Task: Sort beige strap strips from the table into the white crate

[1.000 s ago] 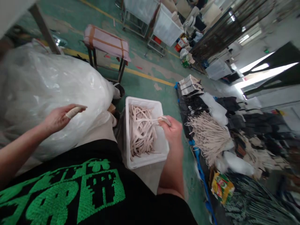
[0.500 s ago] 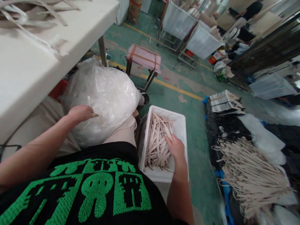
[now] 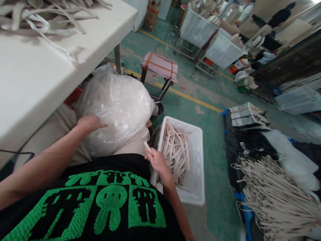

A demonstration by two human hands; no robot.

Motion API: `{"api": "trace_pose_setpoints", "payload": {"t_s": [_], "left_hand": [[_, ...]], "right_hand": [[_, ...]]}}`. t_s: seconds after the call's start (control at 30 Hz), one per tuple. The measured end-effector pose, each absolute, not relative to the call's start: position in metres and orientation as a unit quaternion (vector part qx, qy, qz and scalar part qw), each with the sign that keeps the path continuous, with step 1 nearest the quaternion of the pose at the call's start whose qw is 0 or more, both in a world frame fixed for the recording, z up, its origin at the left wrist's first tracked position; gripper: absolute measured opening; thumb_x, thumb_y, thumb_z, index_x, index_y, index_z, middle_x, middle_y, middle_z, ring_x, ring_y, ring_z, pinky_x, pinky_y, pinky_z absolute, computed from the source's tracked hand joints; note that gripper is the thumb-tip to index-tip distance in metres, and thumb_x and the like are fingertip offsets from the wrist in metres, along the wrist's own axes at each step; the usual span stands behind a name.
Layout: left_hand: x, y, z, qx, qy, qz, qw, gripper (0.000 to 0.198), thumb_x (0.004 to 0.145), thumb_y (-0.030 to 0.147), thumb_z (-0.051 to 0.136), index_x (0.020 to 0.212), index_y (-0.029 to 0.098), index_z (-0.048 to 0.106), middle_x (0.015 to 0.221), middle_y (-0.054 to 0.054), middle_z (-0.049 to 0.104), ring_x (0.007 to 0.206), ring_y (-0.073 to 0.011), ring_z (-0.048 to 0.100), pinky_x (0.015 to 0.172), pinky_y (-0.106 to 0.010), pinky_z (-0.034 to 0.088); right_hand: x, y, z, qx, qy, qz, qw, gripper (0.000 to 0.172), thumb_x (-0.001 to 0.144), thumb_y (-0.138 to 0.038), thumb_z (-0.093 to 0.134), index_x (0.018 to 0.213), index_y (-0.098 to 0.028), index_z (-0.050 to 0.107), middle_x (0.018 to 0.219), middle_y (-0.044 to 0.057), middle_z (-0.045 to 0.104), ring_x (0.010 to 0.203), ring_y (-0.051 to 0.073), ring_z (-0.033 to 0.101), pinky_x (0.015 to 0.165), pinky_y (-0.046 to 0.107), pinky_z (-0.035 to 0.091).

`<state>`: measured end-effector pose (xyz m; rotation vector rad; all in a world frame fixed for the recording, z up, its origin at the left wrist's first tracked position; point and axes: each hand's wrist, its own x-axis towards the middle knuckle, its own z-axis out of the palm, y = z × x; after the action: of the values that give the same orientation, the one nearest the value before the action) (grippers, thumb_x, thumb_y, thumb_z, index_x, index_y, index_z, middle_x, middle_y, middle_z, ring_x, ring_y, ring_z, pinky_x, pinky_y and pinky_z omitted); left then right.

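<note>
My right hand (image 3: 157, 161) is closed on a beige strip (image 3: 147, 147), whose flat end sticks out past the fingers. It is over the near-left rim of a white plastic bin (image 3: 197, 167) on the floor. Inside the bin lies a tangled heap of similar beige strips (image 3: 175, 147). My left hand (image 3: 89, 124) is closed above a large clear plastic bag (image 3: 125, 97) that rests by my lap. A small beige tip pokes from its fingers; the rest of what it holds is hidden.
A white table (image 3: 105, 36) on the left carries more strips (image 3: 50, 20). Beyond the bag stands a pink padded stool (image 3: 160, 67). Bundled beige strips (image 3: 278, 197) lie on a pallet at right. Wheeled white bins (image 3: 198, 26) and a person in dark clothing (image 3: 282, 16) are farther back.
My right hand has moved left from over the strips to the bin's near-left rim, with a beige strip in its fingers. My left hand stays over the bag. The view has shifted slightly.
</note>
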<state>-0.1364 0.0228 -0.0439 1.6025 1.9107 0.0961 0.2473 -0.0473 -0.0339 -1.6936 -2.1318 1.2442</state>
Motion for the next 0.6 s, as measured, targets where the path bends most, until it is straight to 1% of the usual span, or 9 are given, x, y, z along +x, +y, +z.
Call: {"api": "trace_pose_setpoints", "payload": {"t_s": [0.03,0.1,0.17,0.23,0.3,0.43,0.47,0.57,0.6], "left_hand": [[-0.136,0.023,-0.038,0.595,0.746,-0.004,0.300,0.072,0.071,0.084,0.062,0.065,0.012,0.059,0.069,-0.015,0.071,0.088,-0.0300,0.066,0.078,-0.034,0.049],[-0.136,0.023,-0.028,0.569,0.772,-0.078,0.270,0.085,0.073,0.089,0.053,0.087,0.006,0.066,0.092,-0.022,0.076,0.093,-0.0323,0.068,0.077,-0.035,0.049],[-0.136,0.023,-0.023,0.567,0.775,-0.099,0.262,0.094,0.077,0.089,0.047,0.106,0.001,0.065,0.113,-0.029,0.072,0.099,-0.0346,0.068,0.078,-0.036,0.048],[-0.136,0.022,-0.022,0.562,0.781,-0.093,0.256,0.096,0.081,0.087,0.044,0.113,-0.003,0.061,0.122,-0.034,0.067,0.105,-0.0367,0.068,0.079,-0.036,0.048],[-0.138,0.022,-0.022,0.552,0.793,-0.084,0.243,0.093,0.082,0.084,0.047,0.113,-0.003,0.060,0.123,-0.035,0.066,0.105,-0.0360,0.068,0.079,-0.036,0.048],[-0.143,0.021,-0.025,0.531,0.813,-0.040,0.235,0.085,0.078,0.079,0.061,0.110,-0.001,0.060,0.112,-0.027,0.073,0.096,-0.0289,0.069,0.074,-0.031,0.047],[-0.143,0.021,-0.025,0.530,0.815,-0.030,0.234,0.086,0.078,0.078,0.062,0.112,-0.001,0.059,0.110,-0.026,0.074,0.095,-0.0278,0.069,0.073,-0.031,0.047],[-0.144,0.020,-0.024,0.530,0.821,-0.027,0.211,0.090,0.082,0.075,0.060,0.122,-0.006,0.053,0.114,-0.028,0.071,0.094,-0.0274,0.069,0.072,-0.030,0.045],[-0.144,0.020,-0.024,0.535,0.819,-0.031,0.204,0.088,0.084,0.073,0.059,0.124,-0.005,0.052,0.113,-0.027,0.071,0.093,-0.0267,0.068,0.071,-0.030,0.044]], "right_hand": [[0.243,-0.048,-0.035,-0.559,-0.711,0.420,0.071,0.035,0.104,-0.038,0.048,0.082,-0.021,0.069,0.078,0.002,0.076,0.073,0.017,0.069,0.070,0.024,0.041],[0.236,-0.050,-0.037,-0.555,-0.714,0.422,0.059,0.034,0.103,-0.036,0.050,0.080,-0.021,0.069,0.078,0.002,0.076,0.074,0.017,0.069,0.072,0.023,0.041],[0.231,-0.051,-0.041,-0.557,-0.719,0.413,0.048,0.033,0.103,-0.035,0.050,0.079,-0.021,0.069,0.077,0.002,0.075,0.074,0.017,0.069,0.071,0.023,0.041],[0.228,-0.051,-0.044,-0.560,-0.722,0.404,0.041,0.033,0.103,-0.036,0.050,0.079,-0.021,0.068,0.075,0.002,0.074,0.073,0.016,0.069,0.070,0.023,0.040],[0.226,-0.052,-0.046,-0.560,-0.726,0.398,0.041,0.034,0.103,-0.037,0.049,0.079,-0.021,0.068,0.074,0.002,0.074,0.072,0.016,0.068,0.069,0.023,0.039],[0.223,-0.052,-0.050,-0.559,-0.733,0.386,0.036,0.035,0.103,-0.038,0.049,0.079,-0.021,0.067,0.074,0.003,0.073,0.071,0.017,0.068,0.067,0.024,0.039],[0.222,-0.052,-0.051,-0.559,-0.735,0.382,0.030,0.034,0.103,-0.038,0.049,0.079,-0.021,0.067,0.073,0.003,0.073,0.072,0.017,0.068,0.066,0.024,0.038],[0.220,-0.051,-0.054,-0.563,-0.738,0.372,0.015,0.032,0.102,-0.038,0.050,0.080,-0.022,0.068,0.073,0.003,0.073,0.073,0.018,0.068,0.065,0.024,0.038],[0.219,-0.051,-0.054,-0.563,-0.739,0.370,0.013,0.032,0.102,-0.038,0.051,0.080,-0.022,0.068,0.073,0.003,0.073,0.073,0.018,0.068,0.065,0.024,0.038]]}}
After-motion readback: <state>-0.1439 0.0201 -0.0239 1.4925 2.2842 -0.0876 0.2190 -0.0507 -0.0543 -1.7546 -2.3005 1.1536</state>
